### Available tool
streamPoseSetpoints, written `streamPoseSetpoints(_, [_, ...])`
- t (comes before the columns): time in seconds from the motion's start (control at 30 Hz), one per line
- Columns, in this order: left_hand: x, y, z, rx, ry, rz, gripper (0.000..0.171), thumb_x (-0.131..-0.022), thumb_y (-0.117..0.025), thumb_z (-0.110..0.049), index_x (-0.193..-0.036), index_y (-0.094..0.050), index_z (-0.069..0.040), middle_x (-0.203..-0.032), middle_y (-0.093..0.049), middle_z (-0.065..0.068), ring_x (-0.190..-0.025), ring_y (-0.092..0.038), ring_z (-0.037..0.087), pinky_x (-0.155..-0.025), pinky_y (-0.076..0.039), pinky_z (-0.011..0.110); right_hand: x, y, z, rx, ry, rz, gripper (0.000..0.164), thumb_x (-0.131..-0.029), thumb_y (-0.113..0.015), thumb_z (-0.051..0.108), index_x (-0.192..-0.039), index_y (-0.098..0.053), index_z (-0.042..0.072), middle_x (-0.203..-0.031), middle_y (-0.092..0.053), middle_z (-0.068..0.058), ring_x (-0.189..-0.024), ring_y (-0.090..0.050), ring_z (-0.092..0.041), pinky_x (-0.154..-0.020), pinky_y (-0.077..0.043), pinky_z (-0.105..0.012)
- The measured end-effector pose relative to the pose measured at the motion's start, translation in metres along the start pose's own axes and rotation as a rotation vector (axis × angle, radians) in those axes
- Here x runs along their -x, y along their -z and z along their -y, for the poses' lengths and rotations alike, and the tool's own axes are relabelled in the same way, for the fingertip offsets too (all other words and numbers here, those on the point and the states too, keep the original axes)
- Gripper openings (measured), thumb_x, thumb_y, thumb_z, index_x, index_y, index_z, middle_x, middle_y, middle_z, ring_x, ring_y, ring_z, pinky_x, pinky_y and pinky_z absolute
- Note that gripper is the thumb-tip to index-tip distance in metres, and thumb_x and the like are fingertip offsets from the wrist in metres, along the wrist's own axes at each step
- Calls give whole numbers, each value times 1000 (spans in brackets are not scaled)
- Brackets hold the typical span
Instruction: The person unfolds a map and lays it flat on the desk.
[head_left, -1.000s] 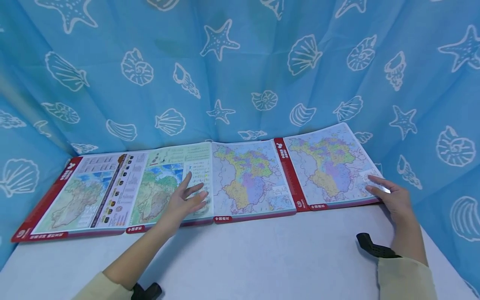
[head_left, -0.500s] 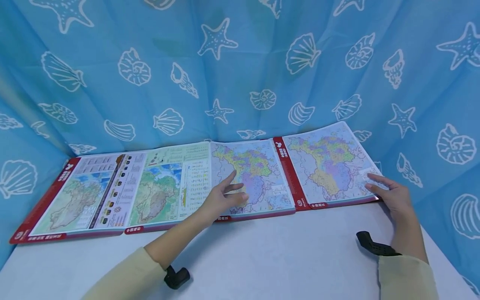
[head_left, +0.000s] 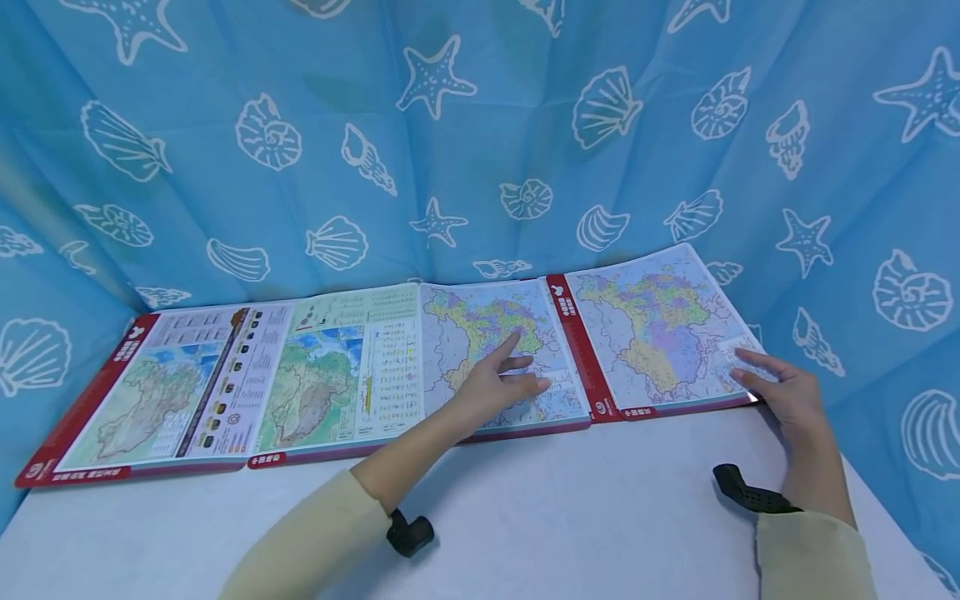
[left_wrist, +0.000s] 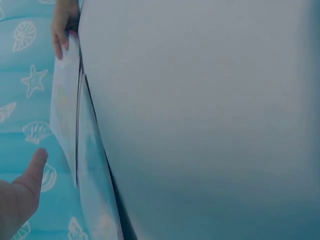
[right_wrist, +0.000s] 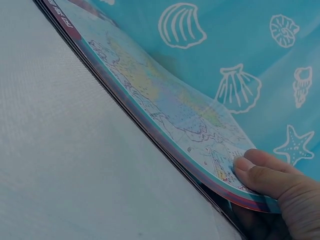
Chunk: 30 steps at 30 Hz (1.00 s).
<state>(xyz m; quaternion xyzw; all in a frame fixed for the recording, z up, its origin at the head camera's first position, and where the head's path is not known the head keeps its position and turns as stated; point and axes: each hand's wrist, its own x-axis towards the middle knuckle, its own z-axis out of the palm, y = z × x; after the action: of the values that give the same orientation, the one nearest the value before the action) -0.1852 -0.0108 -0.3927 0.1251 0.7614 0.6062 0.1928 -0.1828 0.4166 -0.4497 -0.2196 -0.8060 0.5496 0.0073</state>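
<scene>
Colourful map sheets [head_left: 645,333] with red strips and tabs lie side by side in a row along the back of the table. My right hand [head_left: 791,396] pinches the near right corner of the rightmost map; in the right wrist view, the thumb [right_wrist: 267,177] lies on top, other fingers are under the sheet, and the corner bends up. My left hand [head_left: 495,387] is over the neighbouring map panel [head_left: 457,333], fingers spread and holding nothing. In the left wrist view, part of the left hand [left_wrist: 22,197] shows at the lower left.
A blue curtain [head_left: 450,150] with white shells and starfish hangs close behind the maps. Further left lie a green relief map panel [head_left: 315,383] and a panel with a red left strip [head_left: 90,400]. The white table [head_left: 570,508] extends in front.
My left hand has moved right, from the green relief panel to the coloured map panel beside the rightmost map. My right hand has stayed at its corner.
</scene>
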Motion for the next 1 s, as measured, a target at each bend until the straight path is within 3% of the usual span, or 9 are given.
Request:
streamPoseSetpoints(0.1, [-8,-6,-1,3,6,-15,89,-82,-72,-36,-152,-19,-27,-141,-49,7,-122,-54,22,-97,-47,43,-1,-2,-1,32,-10,-5,70,-77,-70,54,-136,-53,21,-115,-60,1,-73,-59,7,-66,-49,-9])
streamPoseSetpoints(0.23, [-19,-15,3,49,31,-57,87,-82,-72,-36,-152,-20,-29,-139,-51,6,-123,-54,23,-96,-48,43,-3,-4,-1,44,-15,-8,72,-76,-69,55,-137,-52,21,-143,-41,-20,-73,-58,7,-67,-49,-10])
streamPoseSetpoints(0.37, [-33,-26,7,121,53,-95,86,-83,-72,-33,-152,-22,-25,-138,-52,6,-124,-53,24,-97,-47,43,-4,-3,-2,6,-13,-5,70,-76,-72,52,-135,-54,21,-118,-55,-1,-71,-62,4,-67,-52,-13])
streamPoseSetpoints(0.43, [-38,-34,7,130,61,-94,87,-82,-73,-32,-152,-21,-21,-139,-51,6,-126,-51,24,-99,-46,42,-4,-3,-2,-7,-13,-6,69,-75,-73,51,-135,-55,21,-105,-52,13,-70,-63,3,-66,-52,-14])
streamPoseSetpoints(0.53, [-47,-47,6,115,68,-82,88,-82,-73,-31,-152,-21,-18,-141,-49,8,-128,-48,24,-101,-45,41,-4,-1,-2,-21,-17,-9,69,-75,-73,51,-135,-54,21,-98,-49,18,-70,-63,3,-66,-52,-14])
streamPoseSetpoints(0.63, [-54,-58,6,94,99,-91,88,-81,-74,-31,-152,-23,-20,-140,-49,7,-128,-48,23,-101,-44,42,-2,-1,-2,-14,-24,-6,71,-75,-72,52,-136,-53,21,-95,-50,19,-70,-64,3,-66,-53,-14])
streamPoseSetpoints(0.8, [-60,-67,7,82,161,-119,90,-77,-78,-29,-151,-26,-20,-134,-54,5,-125,-51,22,-99,-46,43,-1,-3,-3,29,-16,-9,73,-76,-70,56,-137,-51,20,-122,-56,-5,-71,-62,5,-67,-52,-13])
streamPoseSetpoints(0.87, [-62,-69,7,84,151,-107,90,-77,-78,-27,-151,-26,-20,-133,-55,5,-124,-52,22,-98,-47,43,-2,-3,-3,31,-14,-15,73,-76,-70,55,-137,-52,20,-130,-50,-10,-71,-62,5,-67,-52,-13])
streamPoseSetpoints(1.0, [-64,-76,1,69,104,-65,83,-80,-76,-21,-148,-29,-17,-132,-56,4,-121,-55,22,-94,-49,43,-2,-2,-3,25,-10,-19,73,-76,-70,55,-137,-51,20,-127,-51,-10,-70,-63,4,-67,-52,-13])
